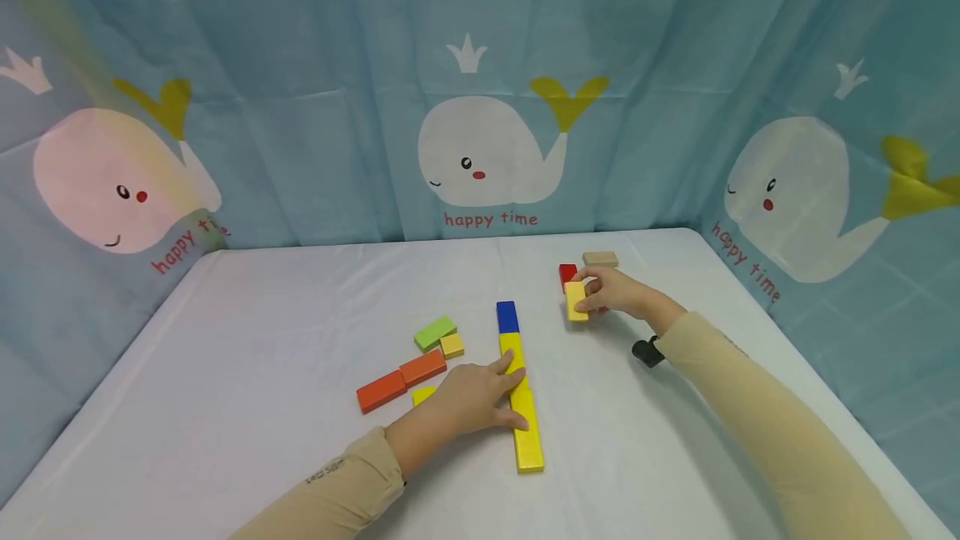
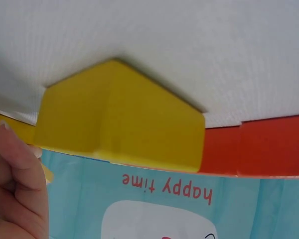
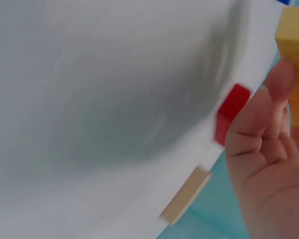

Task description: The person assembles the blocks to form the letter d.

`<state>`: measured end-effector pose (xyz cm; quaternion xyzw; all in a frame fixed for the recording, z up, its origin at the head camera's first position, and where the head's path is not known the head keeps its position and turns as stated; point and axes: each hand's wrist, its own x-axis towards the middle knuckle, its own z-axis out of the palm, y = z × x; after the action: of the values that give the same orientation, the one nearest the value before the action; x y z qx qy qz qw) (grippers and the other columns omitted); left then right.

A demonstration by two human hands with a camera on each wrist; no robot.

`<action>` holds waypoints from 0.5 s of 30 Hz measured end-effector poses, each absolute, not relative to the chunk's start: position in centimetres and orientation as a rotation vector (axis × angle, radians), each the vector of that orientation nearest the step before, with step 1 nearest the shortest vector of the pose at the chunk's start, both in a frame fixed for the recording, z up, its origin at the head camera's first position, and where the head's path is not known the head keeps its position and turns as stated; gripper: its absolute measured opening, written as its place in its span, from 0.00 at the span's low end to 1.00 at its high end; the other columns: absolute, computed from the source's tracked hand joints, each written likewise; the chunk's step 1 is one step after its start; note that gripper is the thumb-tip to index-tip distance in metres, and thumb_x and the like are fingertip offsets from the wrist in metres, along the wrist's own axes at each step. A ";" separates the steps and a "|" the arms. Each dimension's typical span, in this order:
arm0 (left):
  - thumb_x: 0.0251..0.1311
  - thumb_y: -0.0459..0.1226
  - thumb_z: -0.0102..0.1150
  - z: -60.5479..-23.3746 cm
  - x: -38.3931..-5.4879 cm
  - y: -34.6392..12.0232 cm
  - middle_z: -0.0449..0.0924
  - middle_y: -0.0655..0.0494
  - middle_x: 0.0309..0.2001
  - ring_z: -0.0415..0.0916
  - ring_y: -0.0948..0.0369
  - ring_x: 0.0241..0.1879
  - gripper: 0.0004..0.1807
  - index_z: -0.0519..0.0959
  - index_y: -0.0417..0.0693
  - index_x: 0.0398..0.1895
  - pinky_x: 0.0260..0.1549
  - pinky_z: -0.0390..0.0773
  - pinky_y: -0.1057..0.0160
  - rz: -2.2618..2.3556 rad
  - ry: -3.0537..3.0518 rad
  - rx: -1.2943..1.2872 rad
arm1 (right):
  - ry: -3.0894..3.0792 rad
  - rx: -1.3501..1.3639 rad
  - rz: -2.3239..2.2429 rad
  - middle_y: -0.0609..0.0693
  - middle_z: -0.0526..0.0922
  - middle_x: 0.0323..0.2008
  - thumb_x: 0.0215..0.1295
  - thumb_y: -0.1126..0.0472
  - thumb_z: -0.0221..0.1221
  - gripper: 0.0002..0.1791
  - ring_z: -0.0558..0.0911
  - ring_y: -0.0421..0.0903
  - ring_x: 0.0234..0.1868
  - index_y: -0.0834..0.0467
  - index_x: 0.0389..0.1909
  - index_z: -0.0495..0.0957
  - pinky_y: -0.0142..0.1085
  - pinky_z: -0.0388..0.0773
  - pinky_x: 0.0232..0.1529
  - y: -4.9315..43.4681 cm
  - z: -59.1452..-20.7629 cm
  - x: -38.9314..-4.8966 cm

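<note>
A straight row runs away from me in the head view: a blue block (image 1: 507,317) at the far end, then a yellow block (image 1: 511,346) and a nearer yellow block (image 1: 528,444), end to end. My left hand (image 1: 471,398) rests on the row from the left, its fingers spread over the two yellow blocks. To the right and farther back, my right hand (image 1: 617,290) pinches a light yellow block (image 1: 575,301) between thumb and fingers. That block is raised above the cloth, and the right wrist view shows the thumb pressed to its side.
Left of the row lie two orange-red blocks (image 1: 382,391), a green block (image 1: 435,332), a small light yellow block (image 1: 452,346) and a yellow block (image 1: 422,394) partly behind my left wrist. Red (image 1: 567,272) and tan (image 1: 600,258) blocks lie near my right hand. A whale-print curtain (image 1: 360,148) surrounds the white-covered table.
</note>
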<state>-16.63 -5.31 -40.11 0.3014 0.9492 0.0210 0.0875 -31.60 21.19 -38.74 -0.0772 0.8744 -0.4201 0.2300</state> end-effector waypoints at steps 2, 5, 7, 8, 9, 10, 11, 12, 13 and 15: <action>0.52 0.67 0.58 -40.2 -16.6 -5.4 0.66 0.50 0.69 0.82 0.56 0.39 0.42 0.71 0.57 0.68 0.20 0.65 0.71 0.062 2.823 0.895 | 2.378 -0.160 -1.231 0.59 0.74 0.46 0.64 0.63 0.64 0.29 0.77 0.50 0.40 0.63 0.63 0.65 0.36 0.75 0.41 20.3 -38.5 -31.9; 0.52 0.67 0.57 -40.2 -16.7 -5.5 0.66 0.50 0.69 0.81 0.54 0.46 0.42 0.71 0.57 0.68 0.24 0.69 0.71 0.063 2.816 0.886 | 2.344 -0.087 -1.321 0.60 0.72 0.51 0.65 0.63 0.63 0.30 0.77 0.50 0.43 0.62 0.66 0.65 0.36 0.77 0.43 18.5 -38.3 -32.5; 0.52 0.67 0.57 -40.2 -16.7 -5.5 0.66 0.50 0.69 0.81 0.54 0.46 0.42 0.71 0.57 0.68 0.25 0.70 0.71 0.065 2.811 0.884 | 2.319 -0.037 -1.382 0.60 0.72 0.52 0.65 0.64 0.62 0.29 0.77 0.50 0.42 0.60 0.66 0.65 0.36 0.78 0.44 17.2 -38.3 -32.8; 0.52 0.67 0.57 -40.2 -16.7 -5.5 0.66 0.51 0.69 0.81 0.54 0.47 0.42 0.71 0.58 0.68 0.27 0.71 0.71 0.068 2.809 0.884 | 2.301 -0.012 -1.417 0.60 0.72 0.51 0.65 0.65 0.62 0.29 0.77 0.50 0.42 0.60 0.66 0.66 0.36 0.79 0.44 16.6 -38.3 -33.0; 0.52 0.67 0.57 -40.2 -16.8 -5.4 0.66 0.51 0.69 0.81 0.54 0.47 0.42 0.71 0.58 0.68 0.27 0.72 0.71 0.066 2.809 0.883 | 2.285 0.012 -1.447 0.60 0.72 0.50 0.65 0.66 0.62 0.29 0.77 0.50 0.41 0.59 0.66 0.66 0.36 0.79 0.44 16.0 -38.4 -33.1; 0.52 0.67 0.57 -40.2 -16.8 -5.4 0.66 0.51 0.69 0.81 0.54 0.47 0.42 0.71 0.58 0.68 0.28 0.72 0.71 0.066 2.808 0.885 | 2.268 0.040 -1.476 0.59 0.72 0.49 0.65 0.66 0.62 0.29 0.78 0.49 0.40 0.58 0.66 0.66 0.36 0.80 0.43 15.5 -38.5 -33.3; 0.52 0.68 0.57 -40.2 -16.8 -5.4 0.66 0.51 0.69 0.81 0.55 0.48 0.43 0.71 0.58 0.68 0.29 0.73 0.71 0.065 2.806 0.885 | 2.255 0.062 -1.495 0.59 0.73 0.48 0.65 0.67 0.62 0.29 0.78 0.49 0.38 0.58 0.66 0.67 0.37 0.80 0.43 15.0 -38.6 -33.4; 0.52 0.68 0.56 -40.2 -16.8 -5.4 0.65 0.51 0.69 0.81 0.55 0.49 0.43 0.71 0.58 0.68 0.30 0.73 0.70 0.066 2.804 0.886 | 2.240 0.080 -1.514 0.59 0.73 0.48 0.65 0.67 0.61 0.29 0.79 0.48 0.37 0.57 0.66 0.66 0.37 0.81 0.43 14.5 -38.7 -33.6; 0.52 0.68 0.56 -40.2 -16.8 -5.4 0.65 0.51 0.69 0.80 0.55 0.50 0.43 0.70 0.59 0.68 0.31 0.74 0.70 0.063 2.802 0.886 | 2.229 0.098 -1.531 0.59 0.74 0.47 0.65 0.67 0.62 0.29 0.79 0.48 0.36 0.57 0.66 0.67 0.37 0.81 0.43 14.0 -38.9 -33.8; 0.51 0.68 0.56 -40.3 -16.8 -5.4 0.65 0.51 0.69 0.80 0.55 0.51 0.43 0.70 0.59 0.68 0.31 0.74 0.70 0.062 2.802 0.889 | 2.238 0.120 -1.532 0.59 0.75 0.47 0.65 0.67 0.62 0.29 0.78 0.47 0.35 0.56 0.66 0.68 0.36 0.80 0.42 13.2 -39.1 -34.2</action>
<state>-16.84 -5.38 -40.25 0.3007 0.9482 0.0210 0.1004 -34.16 13.19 -39.15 0.0430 0.8057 -0.5515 0.2119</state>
